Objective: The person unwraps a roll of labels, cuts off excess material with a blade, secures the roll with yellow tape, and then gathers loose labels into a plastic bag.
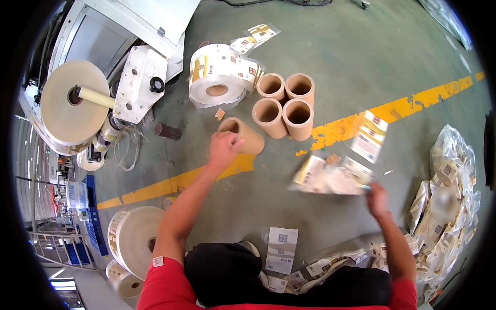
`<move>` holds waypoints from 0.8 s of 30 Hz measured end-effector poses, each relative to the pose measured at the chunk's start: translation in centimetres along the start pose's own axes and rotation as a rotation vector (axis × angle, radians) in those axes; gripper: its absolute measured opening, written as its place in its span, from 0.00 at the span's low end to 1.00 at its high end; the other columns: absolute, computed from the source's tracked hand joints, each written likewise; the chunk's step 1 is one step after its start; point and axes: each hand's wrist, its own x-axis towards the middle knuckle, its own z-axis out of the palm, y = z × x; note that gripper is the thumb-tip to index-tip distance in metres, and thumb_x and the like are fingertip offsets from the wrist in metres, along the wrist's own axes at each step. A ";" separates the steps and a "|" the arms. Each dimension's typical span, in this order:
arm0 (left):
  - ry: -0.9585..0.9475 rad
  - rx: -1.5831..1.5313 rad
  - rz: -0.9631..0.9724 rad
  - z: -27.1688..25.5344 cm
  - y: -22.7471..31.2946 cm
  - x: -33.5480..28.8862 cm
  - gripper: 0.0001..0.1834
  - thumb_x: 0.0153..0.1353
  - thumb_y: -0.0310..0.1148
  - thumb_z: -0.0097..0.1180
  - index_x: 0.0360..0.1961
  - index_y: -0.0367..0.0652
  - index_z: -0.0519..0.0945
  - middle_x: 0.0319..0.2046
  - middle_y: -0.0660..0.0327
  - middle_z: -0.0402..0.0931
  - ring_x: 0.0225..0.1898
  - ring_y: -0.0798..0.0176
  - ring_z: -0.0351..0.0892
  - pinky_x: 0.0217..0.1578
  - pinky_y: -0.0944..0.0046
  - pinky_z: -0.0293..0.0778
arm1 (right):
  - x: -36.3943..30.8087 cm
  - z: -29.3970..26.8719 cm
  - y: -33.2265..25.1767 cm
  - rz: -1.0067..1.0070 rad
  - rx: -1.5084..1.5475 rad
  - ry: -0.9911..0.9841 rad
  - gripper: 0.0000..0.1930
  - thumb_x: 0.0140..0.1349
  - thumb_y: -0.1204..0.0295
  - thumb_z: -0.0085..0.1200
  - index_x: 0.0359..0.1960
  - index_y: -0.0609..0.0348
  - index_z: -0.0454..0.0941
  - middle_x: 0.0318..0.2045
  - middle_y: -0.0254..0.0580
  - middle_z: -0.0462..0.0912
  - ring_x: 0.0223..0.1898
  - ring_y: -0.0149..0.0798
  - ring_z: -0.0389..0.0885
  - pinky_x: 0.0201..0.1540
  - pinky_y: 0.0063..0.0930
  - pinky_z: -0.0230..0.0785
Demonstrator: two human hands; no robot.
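My left hand (226, 149) is closed on the upper rim of a brown cardboard tube (247, 137), which leans on the floor. Four similar tubes stand upright in a cluster just beyond it; one is the near right tube (298, 119). Smeared by motion, my right hand (378, 200) is closed beside crumpled pieces of printed film (338, 180). A small teal bit shows at its fingertips, but I cannot make out what it belongs to. A longer printed film strip (369, 137) extends past the crumpled pieces.
A printed film roll (217, 77) lies beyond the tubes. Machinery with a large roll (75, 108) stands at left, above another roll (137, 240). A clear bag of film scraps (444, 206) is at right. Flat film (282, 250) lies by my feet; a yellow line (408, 108) crosses the floor.
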 end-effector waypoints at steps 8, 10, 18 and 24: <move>-0.008 0.080 0.102 0.8 0.6 0.7 0.10 0.55 0.35 0.68 0.28 0.43 0.79 0.27 0.60 0.75 0.36 0.52 0.74 0.45 0.51 0.66 | -25.0 -30.7 17.1 0.465 -0.653 0.109 0.09 0.52 0.82 0.55 0.36 0.62 0.72 0.36 0.59 0.78 0.40 0.66 0.77 0.40 0.54 0.70; -0.018 0.052 0.088 1.7 0.7 0.2 0.10 0.54 0.35 0.68 0.28 0.43 0.79 0.27 0.60 0.75 0.35 0.52 0.74 0.44 0.51 0.66 | -33.6 -36.7 20.1 0.905 -0.822 -0.157 0.20 0.59 0.75 0.56 0.55 0.64 0.73 0.50 0.62 0.79 0.51 0.63 0.78 0.51 0.54 0.71; 0.058 -0.145 0.223 2.8 1.8 -1.2 0.09 0.53 0.34 0.68 0.28 0.43 0.80 0.26 0.61 0.75 0.36 0.53 0.74 0.43 0.52 0.67 | -23.5 -42.3 23.9 0.637 -0.628 0.263 0.26 0.75 0.65 0.44 0.68 0.70 0.64 0.61 0.66 0.73 0.60 0.62 0.73 0.60 0.48 0.66; -0.057 -0.001 0.210 -3.6 5.6 -2.2 0.17 0.51 0.36 0.70 0.40 0.42 0.82 0.40 0.55 0.76 0.45 0.49 0.75 0.53 0.51 0.69 | -0.9 -25.1 1.7 0.419 0.080 0.061 0.14 0.62 0.70 0.44 0.40 0.66 0.79 0.22 0.41 0.77 0.22 0.33 0.74 0.27 0.33 0.68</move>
